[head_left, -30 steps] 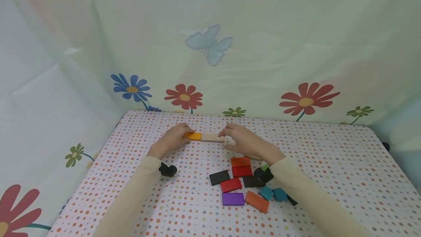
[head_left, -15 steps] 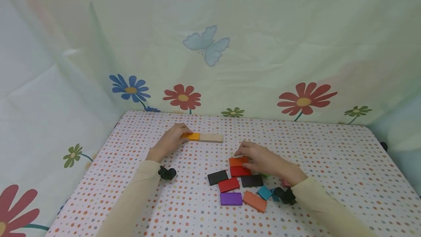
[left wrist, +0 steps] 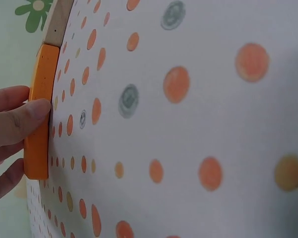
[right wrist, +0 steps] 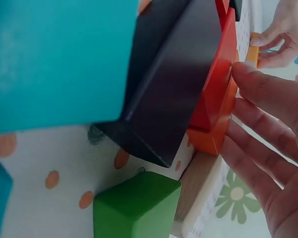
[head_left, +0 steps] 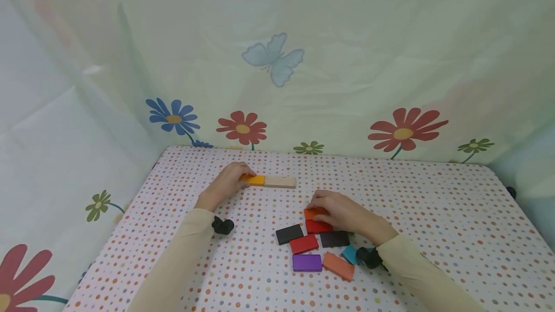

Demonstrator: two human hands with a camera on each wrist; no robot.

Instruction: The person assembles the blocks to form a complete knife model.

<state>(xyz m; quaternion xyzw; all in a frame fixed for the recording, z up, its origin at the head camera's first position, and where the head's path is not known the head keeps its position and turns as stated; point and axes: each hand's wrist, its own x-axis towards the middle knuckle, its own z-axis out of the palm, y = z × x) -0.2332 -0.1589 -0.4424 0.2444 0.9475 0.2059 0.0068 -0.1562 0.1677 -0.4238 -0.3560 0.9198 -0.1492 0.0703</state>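
In the head view my left hand (head_left: 225, 184) holds a yellow-orange wooden block (head_left: 257, 180) flat on the table. The left wrist view shows the thumb on one side of that block (left wrist: 39, 139) and fingers on the other. End to end with it lies a plain wood block (head_left: 280, 182). My right hand (head_left: 347, 212) pinches an orange block (head_left: 311, 213) between thumb and fingers. That orange block (right wrist: 208, 141) lies against a red block (head_left: 318, 227), seen in the right wrist view, and still appears to be on the table.
Nearer the person lie black blocks (head_left: 289, 234) (head_left: 335, 239), a second red block (head_left: 304, 243), a purple block (head_left: 307, 263), a coral block (head_left: 338, 266) and a teal block (head_left: 349, 254). A green block (right wrist: 139, 208) shows in the right wrist view. Behind hangs a flowered curtain (head_left: 338, 85).
My right hand has left the plain wood block's end, come back toward the pile and taken hold of the orange block. The left hand has stayed on the yellow-orange block.
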